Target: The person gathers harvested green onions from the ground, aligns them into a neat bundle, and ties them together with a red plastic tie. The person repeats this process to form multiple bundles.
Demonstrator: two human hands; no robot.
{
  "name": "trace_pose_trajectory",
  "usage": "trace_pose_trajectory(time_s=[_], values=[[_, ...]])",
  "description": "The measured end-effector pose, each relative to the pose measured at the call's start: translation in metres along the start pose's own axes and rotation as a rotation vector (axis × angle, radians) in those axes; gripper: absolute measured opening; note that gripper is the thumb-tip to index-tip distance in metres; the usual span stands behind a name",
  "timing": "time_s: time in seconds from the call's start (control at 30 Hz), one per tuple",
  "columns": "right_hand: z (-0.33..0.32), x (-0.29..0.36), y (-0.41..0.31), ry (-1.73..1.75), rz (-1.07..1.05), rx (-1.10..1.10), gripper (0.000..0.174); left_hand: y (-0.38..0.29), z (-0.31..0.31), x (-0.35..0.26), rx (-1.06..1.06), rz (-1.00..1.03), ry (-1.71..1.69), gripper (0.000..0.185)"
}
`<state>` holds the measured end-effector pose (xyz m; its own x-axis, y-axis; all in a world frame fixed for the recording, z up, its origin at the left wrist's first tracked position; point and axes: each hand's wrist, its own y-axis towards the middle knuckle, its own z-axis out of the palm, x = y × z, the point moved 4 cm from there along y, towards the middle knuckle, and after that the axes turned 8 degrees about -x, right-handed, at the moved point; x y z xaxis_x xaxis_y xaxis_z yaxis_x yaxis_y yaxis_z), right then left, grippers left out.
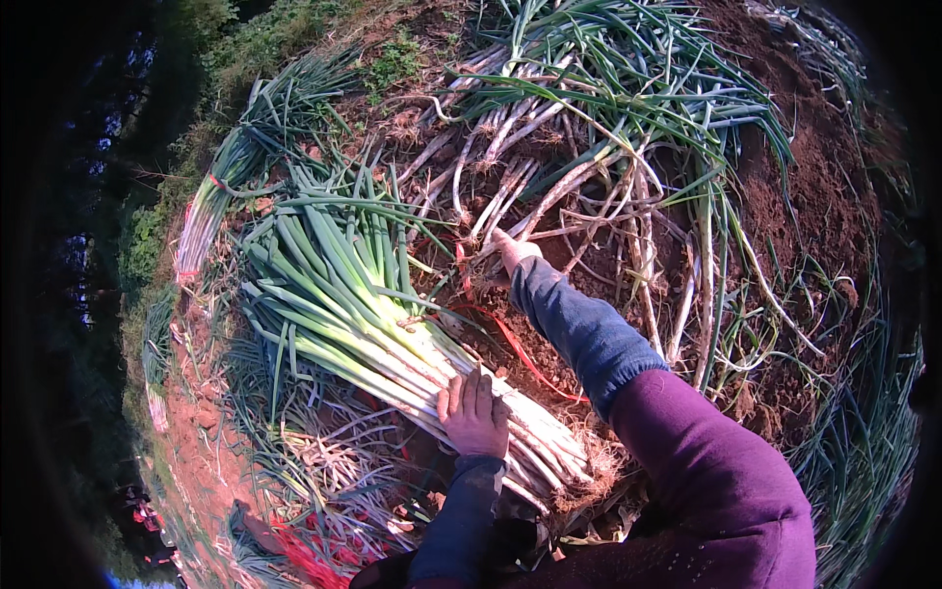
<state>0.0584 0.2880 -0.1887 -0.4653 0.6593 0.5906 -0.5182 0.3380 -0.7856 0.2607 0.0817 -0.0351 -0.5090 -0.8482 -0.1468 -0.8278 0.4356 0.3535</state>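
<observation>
A thick bunch of long green onions [368,316] lies across the ground before me, its green tops at the upper left and its roots at the lower right. My left hand [475,414] rests flat on the white stalks, fingers spread a little. Farther off, my right hand [514,252] reaches to the root ends of loose onions; its fingers are partly hidden, so I cannot tell whether it grips them. A red plastic strap [515,342] runs on the soil between the bunch and my right forearm, and a part of it shows near that hand.
A large pile of loose green onions [633,88] spreads at the top. Tied bundles [213,199] lie at the left. Peeled leaves and stalk scraps [338,456] and a heap of red straps [316,548] are at the lower left. Bare reddish soil [817,184] shows at the right.
</observation>
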Motion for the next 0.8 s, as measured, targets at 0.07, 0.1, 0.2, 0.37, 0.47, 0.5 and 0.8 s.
trace_pose_trajectory(time_s=[0.07,0.1,0.2,0.37,0.47,0.5,0.8], values=[[0.003,0.000,0.020,-0.129,-0.124,-0.106,0.062,0.001,0.000,0.000,-0.025,0.011,0.010,0.041],[0.001,-0.001,0.029,-0.175,-0.118,-0.182,0.061,0.002,0.000,0.000,-0.038,0.015,0.011,0.040],[-0.003,0.005,0.039,-0.213,-0.199,-0.180,0.055,0.003,-0.002,0.000,-0.047,-0.001,-0.034,0.039],[-0.028,0.050,-0.018,-0.616,-0.372,-0.117,0.049,0.005,-0.008,-0.001,-0.071,-0.006,-0.111,0.041],[-0.039,0.131,-0.072,-0.628,-0.419,-0.205,0.043,0.003,-0.008,0.002,-0.017,-0.015,-0.062,0.043],[-0.034,0.169,-0.092,-0.225,-0.407,-0.149,0.024,0.003,-0.006,0.003,0.015,-0.030,-0.064,0.045],[-0.022,0.454,-0.386,0.173,-0.746,0.696,0.022,-0.004,-0.001,0.003,-0.106,0.031,-0.090,0.048]])
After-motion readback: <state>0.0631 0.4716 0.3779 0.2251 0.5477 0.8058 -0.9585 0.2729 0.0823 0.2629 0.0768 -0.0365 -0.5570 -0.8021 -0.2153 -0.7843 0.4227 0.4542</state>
